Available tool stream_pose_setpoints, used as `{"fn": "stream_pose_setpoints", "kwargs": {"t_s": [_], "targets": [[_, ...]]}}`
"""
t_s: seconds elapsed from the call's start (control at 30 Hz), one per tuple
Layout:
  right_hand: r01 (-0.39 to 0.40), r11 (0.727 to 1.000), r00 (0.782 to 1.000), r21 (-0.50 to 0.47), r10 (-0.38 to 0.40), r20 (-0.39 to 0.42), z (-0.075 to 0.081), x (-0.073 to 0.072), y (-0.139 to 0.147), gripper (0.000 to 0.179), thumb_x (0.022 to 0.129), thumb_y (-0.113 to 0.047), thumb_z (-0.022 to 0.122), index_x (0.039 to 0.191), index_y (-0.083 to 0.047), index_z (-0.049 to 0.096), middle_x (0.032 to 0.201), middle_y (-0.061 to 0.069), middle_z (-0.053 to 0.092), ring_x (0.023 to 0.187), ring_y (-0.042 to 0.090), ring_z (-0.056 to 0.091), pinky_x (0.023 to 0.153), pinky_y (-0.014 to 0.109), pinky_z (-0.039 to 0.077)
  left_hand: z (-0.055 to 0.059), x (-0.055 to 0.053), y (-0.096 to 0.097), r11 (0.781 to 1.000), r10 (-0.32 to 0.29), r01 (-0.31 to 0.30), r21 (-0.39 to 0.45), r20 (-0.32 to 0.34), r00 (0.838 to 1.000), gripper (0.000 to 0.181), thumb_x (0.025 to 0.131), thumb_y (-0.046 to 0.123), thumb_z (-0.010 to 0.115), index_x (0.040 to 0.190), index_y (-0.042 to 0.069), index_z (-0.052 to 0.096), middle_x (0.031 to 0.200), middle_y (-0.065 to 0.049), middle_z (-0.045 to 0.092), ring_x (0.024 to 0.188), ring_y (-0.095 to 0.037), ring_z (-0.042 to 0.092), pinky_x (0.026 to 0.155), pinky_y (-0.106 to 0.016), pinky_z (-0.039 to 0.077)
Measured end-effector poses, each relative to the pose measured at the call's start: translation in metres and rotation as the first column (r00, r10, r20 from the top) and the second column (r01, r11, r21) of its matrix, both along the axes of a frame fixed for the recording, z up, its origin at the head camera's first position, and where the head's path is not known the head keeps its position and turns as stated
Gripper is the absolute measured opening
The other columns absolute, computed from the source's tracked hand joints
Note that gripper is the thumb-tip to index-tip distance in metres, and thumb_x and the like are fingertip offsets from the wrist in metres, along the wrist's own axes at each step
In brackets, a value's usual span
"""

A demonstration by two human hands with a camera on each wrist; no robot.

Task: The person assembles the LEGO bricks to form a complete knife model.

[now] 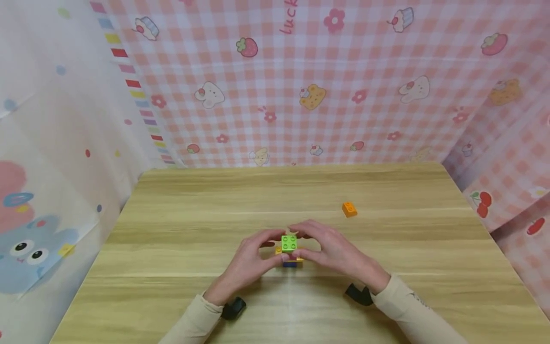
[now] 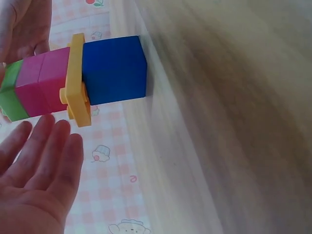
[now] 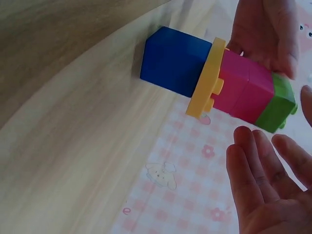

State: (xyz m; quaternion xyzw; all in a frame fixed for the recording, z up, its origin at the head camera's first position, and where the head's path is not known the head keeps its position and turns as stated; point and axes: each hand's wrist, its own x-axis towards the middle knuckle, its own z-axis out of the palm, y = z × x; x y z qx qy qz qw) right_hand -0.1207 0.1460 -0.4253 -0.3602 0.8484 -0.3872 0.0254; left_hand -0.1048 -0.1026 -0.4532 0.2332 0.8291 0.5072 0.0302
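Note:
A tower of toy building bricks stands upright on the table. A blue brick forms its base, with a thin yellow plate jutting past its sides. Above that come pink bricks with a seam between them, then a green brick with studs on top. My left hand and right hand cup the tower from either side, thumbs near its front. In both wrist views the fingers are loosely extended and stand apart from the bricks. Whether the thumbs touch it, I cannot tell.
An orange brick lies farther back on the right of the wooden table. Pink checked cloth hangs behind the table's far edge. Black straps sit at both wrists.

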Motion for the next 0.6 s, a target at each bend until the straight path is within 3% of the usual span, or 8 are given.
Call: {"fn": "stream_pose_setpoints", "kwargs": {"t_s": [0.13, 0.3, 0.5, 0.6], "targets": [[0.039, 0.999, 0.999, 0.0, -0.039, 0.034, 0.002, -0.002, 0.009, 0.048, 0.1, -0.033, 0.071, 0.142, -0.013, 0.06, 0.137, 0.007, 0.063, 0.12, 0.025, 0.063, 0.1, 0.05, 0.055, 0.003, -0.001, 0.001, 1.0, 0.011, -0.011, 0.018, -0.029, 1.0, 0.047, 0.092, 0.024, 0.082, 0.132, 0.005, 0.066, 0.13, -0.004, 0.068, 0.116, -0.025, 0.066, 0.1, -0.044, 0.056], [0.088, 0.996, 0.996, -0.021, -0.088, 0.005, 0.004, -0.009, 0.028, 0.041, 0.101, -0.025, 0.071, 0.137, -0.009, 0.064, 0.139, 0.007, 0.062, 0.123, 0.027, 0.061, 0.102, 0.048, 0.054, 0.004, -0.002, 0.003, 1.0, 0.017, -0.016, 0.019, -0.08, 0.997, 0.038, 0.091, 0.023, 0.082, 0.124, 0.008, 0.07, 0.122, -0.001, 0.071, 0.109, -0.019, 0.068, 0.096, -0.04, 0.058], [0.167, 0.985, 0.984, -0.044, -0.17, -0.052, 0.001, -0.024, 0.057, 0.038, 0.098, -0.016, 0.073, 0.135, -0.005, 0.066, 0.142, 0.013, 0.061, 0.129, 0.035, 0.06, 0.102, 0.056, 0.052, 0.003, -0.001, 0.004, 1.0, 0.008, -0.006, 0.026, -0.082, 0.997, 0.032, 0.092, 0.02, 0.08, 0.122, 0.011, 0.071, 0.118, 0.0, 0.072, 0.105, -0.015, 0.069, 0.094, -0.035, 0.059], [0.21, 0.977, 0.977, -0.033, -0.211, -0.037, -0.001, -0.031, 0.07, 0.041, 0.098, -0.016, 0.073, 0.136, -0.004, 0.065, 0.146, 0.015, 0.059, 0.132, 0.038, 0.057, 0.103, 0.059, 0.051, 0.003, -0.002, 0.005, 1.0, 0.003, -0.001, 0.028, -0.073, 0.997, 0.031, 0.093, 0.02, 0.08, 0.121, 0.01, 0.071, 0.117, 0.0, 0.072, 0.104, -0.015, 0.069, 0.094, -0.034, 0.059]]}}
